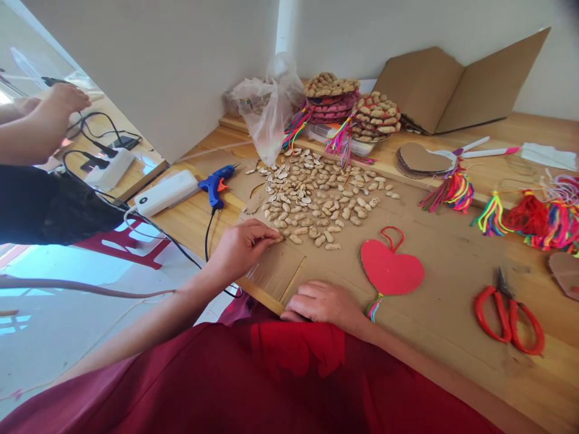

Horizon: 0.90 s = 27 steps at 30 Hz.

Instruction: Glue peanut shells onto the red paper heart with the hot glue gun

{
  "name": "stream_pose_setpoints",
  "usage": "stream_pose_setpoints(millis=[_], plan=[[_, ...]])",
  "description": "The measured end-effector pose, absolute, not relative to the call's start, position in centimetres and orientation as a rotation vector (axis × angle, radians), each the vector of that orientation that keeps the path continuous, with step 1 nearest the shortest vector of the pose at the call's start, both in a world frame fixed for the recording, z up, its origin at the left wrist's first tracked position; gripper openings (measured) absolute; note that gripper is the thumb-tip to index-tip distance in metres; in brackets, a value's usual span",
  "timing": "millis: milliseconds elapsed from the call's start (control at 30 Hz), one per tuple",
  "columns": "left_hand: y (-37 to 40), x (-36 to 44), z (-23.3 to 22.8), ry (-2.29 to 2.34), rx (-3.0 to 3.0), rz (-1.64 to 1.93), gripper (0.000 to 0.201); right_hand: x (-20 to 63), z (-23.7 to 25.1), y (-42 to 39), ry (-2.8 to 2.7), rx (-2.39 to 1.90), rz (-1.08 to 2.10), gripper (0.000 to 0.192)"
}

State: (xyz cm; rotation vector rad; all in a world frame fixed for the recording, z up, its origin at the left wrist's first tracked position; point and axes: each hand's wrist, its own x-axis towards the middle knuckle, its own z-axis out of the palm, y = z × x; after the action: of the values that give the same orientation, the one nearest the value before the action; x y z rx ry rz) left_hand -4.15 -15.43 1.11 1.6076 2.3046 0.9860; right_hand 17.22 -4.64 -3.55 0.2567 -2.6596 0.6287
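- Fingers (261, 230) of the left hand (239, 246) nearly meet, touching the peanuts (323, 208) at their seven o'clock edge; cannot tell whether one is gripped.
- Right hand (322, 302) loosely curled on cardboard (434, 328), peanuts at twelve o'clock, red heart (394, 270) at two.

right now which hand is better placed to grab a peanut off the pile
Probably the left hand: its fingers are at the near edge of the peanuts. The right hand rests at the near edge of the cardboard sheet, farther from them.
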Motion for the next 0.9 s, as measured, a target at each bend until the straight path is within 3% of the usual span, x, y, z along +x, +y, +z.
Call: stream_pose_setpoints(millis=[367, 900], plan=[[-15.6, -3.7, 1.0, 2.400, 1.859, 0.703, 0.031, 17.2, -3.4, -4.7, -2.696, 0.255, 0.625, 0.037], [-16.7, -4.1, 0.7, 2.362, 1.693, 0.953, 0.020, 17.1, -2.9, -4.6, -2.583, 0.235, 0.659, 0.046]])
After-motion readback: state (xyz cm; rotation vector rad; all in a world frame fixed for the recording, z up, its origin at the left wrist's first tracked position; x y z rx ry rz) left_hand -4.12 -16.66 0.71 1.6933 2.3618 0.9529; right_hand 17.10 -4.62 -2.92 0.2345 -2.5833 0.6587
